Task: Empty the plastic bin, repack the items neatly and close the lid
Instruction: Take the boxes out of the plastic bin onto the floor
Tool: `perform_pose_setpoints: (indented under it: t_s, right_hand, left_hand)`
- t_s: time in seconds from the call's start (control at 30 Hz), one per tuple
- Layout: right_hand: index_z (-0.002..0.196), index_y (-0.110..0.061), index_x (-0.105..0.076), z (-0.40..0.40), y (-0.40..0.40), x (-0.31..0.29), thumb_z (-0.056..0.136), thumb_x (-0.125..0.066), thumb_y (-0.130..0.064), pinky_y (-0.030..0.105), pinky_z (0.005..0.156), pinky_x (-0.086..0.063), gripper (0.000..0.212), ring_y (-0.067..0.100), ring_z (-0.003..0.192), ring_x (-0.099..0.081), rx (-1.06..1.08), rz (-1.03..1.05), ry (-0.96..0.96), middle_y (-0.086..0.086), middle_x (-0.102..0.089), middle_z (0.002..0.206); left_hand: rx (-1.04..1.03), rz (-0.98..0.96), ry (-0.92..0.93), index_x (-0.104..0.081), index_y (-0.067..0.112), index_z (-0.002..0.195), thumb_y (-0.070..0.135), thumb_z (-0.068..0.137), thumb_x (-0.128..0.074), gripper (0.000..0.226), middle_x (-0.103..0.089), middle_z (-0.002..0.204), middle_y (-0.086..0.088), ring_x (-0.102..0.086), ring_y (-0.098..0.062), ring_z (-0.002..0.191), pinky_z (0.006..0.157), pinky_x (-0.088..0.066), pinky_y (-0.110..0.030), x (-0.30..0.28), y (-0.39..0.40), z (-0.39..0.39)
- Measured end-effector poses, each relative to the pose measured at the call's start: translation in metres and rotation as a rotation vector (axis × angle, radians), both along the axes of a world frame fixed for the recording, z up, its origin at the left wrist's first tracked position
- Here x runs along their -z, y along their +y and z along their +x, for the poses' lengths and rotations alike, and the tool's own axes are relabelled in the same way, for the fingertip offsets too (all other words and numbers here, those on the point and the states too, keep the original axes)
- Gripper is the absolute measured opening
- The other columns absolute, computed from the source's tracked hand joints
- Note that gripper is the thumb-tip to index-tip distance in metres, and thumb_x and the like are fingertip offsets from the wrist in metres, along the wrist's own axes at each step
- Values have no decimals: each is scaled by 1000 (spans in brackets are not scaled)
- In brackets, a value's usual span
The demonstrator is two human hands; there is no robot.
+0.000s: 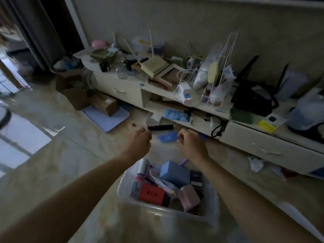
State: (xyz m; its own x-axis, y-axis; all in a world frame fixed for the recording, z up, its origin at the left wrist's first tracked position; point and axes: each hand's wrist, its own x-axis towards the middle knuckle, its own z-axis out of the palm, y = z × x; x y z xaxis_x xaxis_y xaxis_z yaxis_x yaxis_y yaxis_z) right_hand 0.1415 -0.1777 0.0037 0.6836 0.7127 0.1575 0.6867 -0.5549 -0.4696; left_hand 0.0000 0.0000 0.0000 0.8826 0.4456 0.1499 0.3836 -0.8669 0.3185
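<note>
I am looking down at a translucent plastic bin (126, 195) sitting on the pale tiled floor (73, 155), lid off, between my forearms. Inside it are lying a blue cardboard box (175, 172), a red box (152, 193), a pink box (189, 197) and a white lint roller with a purple handle (142, 166). My left hand (140, 142) is reaching beyond the bin, its fingers curled and pinching the end of a slim black rectangular bar (160, 127). My right hand (189, 142) is hovering beside it, fingers curled; whether they are gripping the blue plastic packet (167, 137) lying between the hands, I cannot tell. A cluttered white cabinet (245, 139) is standing along the wall.
</note>
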Motion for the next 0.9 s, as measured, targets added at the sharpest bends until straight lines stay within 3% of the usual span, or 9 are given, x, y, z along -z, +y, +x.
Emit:
perform_pose_setpoints:
  t_s: [0.23, 0.43, 0.6, 0.73, 0.9]
  right_hand:
    - [102, -13, -63, -16, 14, 120, 95, -58, -19, 30, 69, -44, 10, 23, 95, -61, -28, -78, 7, 3, -65, 104]
    - [107, -15, -60, -20, 19, 186, 96, -61, -22, 29, 77, -46, 14, 21, 99, -61, -88, -132, 24, 3, -62, 107]
    - [128, -24, -50, -13, 19, 207, 88, -69, -38, 42, 90, -51, 47, 21, 119, -51, -152, -342, 149, -1, -48, 128]
    - [142, -20, -32, -6, 13, 221, 79, -76, -33, 47, 98, -47, 78, 29, 133, -39, -153, -579, 188, 7, -37, 142]
    - [157, -21, -3, 0, 4, 227, 75, -82, -29, 52, 107, -42, 115, 39, 139, -35, -58, -662, 352, 14, -25, 157]
  left_hand:
    - [-28, -7, 91, -65, 23, 103, 8, 86, -55, 25, -60, 103, 3, -61, -18, 87, 77, -55, -35, 122, -8, -6]
    - [-68, -159, 157, -65, 23, 106, 3, 81, -57, 33, -61, 107, 2, -59, -21, 98, 81, -51, -32, 186, -29, -9]
    - [-74, -185, 146, -63, 25, 115, 8, 87, -54, 34, -60, 111, 2, -55, -19, 104, 84, -50, -30, 206, -32, -12]
    - [-15, -177, 217, -59, 26, 124, 18, 87, -61, 38, -58, 120, 3, -56, -17, 111, 91, -51, -31, 212, -29, -14]
    - [5, -201, 245, -52, 25, 134, 25, 87, -63, 48, -55, 129, -1, -55, -21, 117, 99, -49, -35, 204, -31, -10]
